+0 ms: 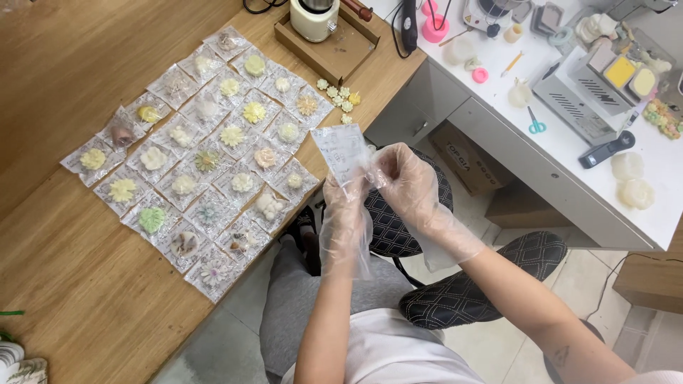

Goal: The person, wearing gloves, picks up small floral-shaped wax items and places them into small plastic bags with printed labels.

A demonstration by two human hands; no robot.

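Note:
Both my hands wear loose clear plastic gloves and meet over my lap. My left hand point(346, 201) and my right hand point(407, 181) together hold a small clear plastic bag point(339, 151) by its lower edge, the bag standing upright above my fingers. It looks empty, though I cannot tell for sure. To the left, on the wooden table point(85, 284), lie rows of small flower-shaped pieces sealed in clear bags point(206, 160). A few loose unbagged flower pieces point(339, 94) sit near the table's far corner.
A wooden tray point(334, 43) with a cream-coloured pot point(313, 18) stands at the table's far edge. A white desk point(569, 142) on the right carries a small machine, scissors, pink moulds and other small items. Two dark quilted stools point(469, 284) stand by my legs.

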